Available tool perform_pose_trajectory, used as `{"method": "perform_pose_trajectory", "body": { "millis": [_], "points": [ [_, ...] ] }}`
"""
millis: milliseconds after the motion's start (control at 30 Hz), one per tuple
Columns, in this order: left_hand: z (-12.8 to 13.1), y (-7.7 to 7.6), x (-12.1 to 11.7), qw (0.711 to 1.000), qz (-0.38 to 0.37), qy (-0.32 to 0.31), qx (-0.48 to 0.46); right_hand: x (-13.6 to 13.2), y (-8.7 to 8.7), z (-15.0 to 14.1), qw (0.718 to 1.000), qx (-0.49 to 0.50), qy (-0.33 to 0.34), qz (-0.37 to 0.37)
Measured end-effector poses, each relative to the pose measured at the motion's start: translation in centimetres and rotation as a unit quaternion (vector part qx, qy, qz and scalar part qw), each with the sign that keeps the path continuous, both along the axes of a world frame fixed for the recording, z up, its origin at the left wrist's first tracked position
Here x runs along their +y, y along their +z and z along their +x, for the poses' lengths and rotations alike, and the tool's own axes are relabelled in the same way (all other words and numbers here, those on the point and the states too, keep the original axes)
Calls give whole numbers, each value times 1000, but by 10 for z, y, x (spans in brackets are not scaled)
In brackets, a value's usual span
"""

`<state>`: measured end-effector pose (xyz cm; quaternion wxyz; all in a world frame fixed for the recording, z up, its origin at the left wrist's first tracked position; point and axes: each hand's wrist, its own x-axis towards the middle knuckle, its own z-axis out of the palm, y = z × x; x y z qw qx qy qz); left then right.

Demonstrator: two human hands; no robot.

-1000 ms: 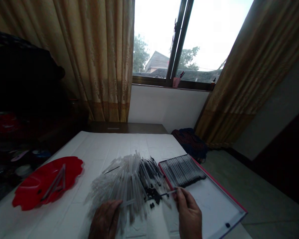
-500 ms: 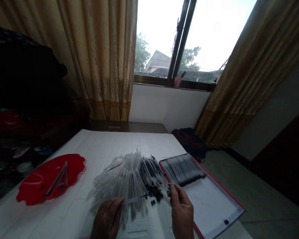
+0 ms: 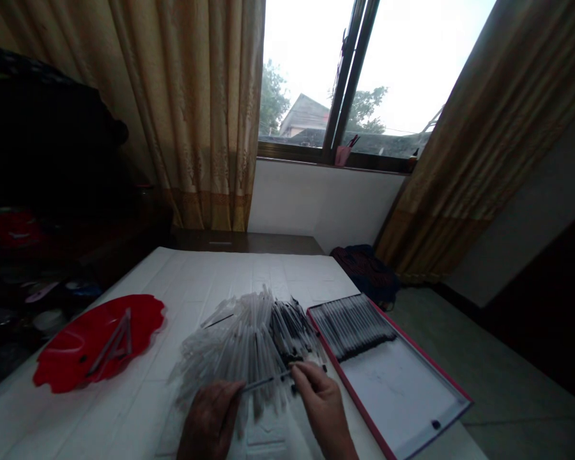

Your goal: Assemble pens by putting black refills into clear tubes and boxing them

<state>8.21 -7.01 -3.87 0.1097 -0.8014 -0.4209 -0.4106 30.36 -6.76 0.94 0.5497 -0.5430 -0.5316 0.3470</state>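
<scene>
My left hand (image 3: 209, 415) is closed on the left end of a slim pen (image 3: 264, 382), a clear barrel with a dark length inside. The fingertips of my right hand (image 3: 322, 399) pinch the pen's other end; whatever small part lies under them is hidden. Behind the pen spreads a heap of clear plastic pen barrels (image 3: 239, 338). A bundle of black-and-clear pen parts (image 3: 290, 322) lies against the heap's right side. Small black pieces, partly covered by my right hand, lie in front of that bundle.
At right is a red-edged shallow box (image 3: 393, 390), with a row of dark-ended pens (image 3: 354, 326) in its far part and a small black piece (image 3: 436, 424) near its front corner. A red scalloped dish (image 3: 62, 358) holding some clear tubes stands at left on the white table (image 3: 138, 409).
My right hand has moved left from beside the box to the right end of the pen and now grips it. My left hand keeps its hold almost unmoved.
</scene>
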Motion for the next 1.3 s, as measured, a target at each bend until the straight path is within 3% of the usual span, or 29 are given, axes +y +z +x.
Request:
{"method": "perform_pose_trajectory", "body": {
  "millis": [100, 267, 433, 567, 733, 833, 933, 1067, 1300],
  "points": [
    [1, 2, 0, 1000, -2, -14, 6, -1, -8, 0, 993, -77, 86, -9],
    [2, 6, 0, 1000, 2, -6, 0, 0, -28, 21, 978, -207, 19, -15],
    [2, 3, 0, 1000, -10, -1, -14, -5, -39, 26, 922, -385, 14, -28],
    [2, 0, 0, 999, -20, -6, -25, -8, -44, 20, 900, -434, 2, -42],
    [3, 3, -1, 1000, -19, -13, -20, -8, -49, 22, 929, -367, -15, -33],
    [4, 4, -1, 1000, -16, -14, -10, -11, -46, 21, 970, -240, -16, -33],
    [4, 4, -1, 1000, -20, -18, -3, -15, -38, 12, 992, -107, 21, -60],
    [4, 3, -2, 999, -27, -25, -2, -17, -25, -5, 995, 5, 64, -71],
    [4, 3, -2, 999, -34, -29, -4, -14, -23, -15, 995, 40, 74, -54]
  ]
}}
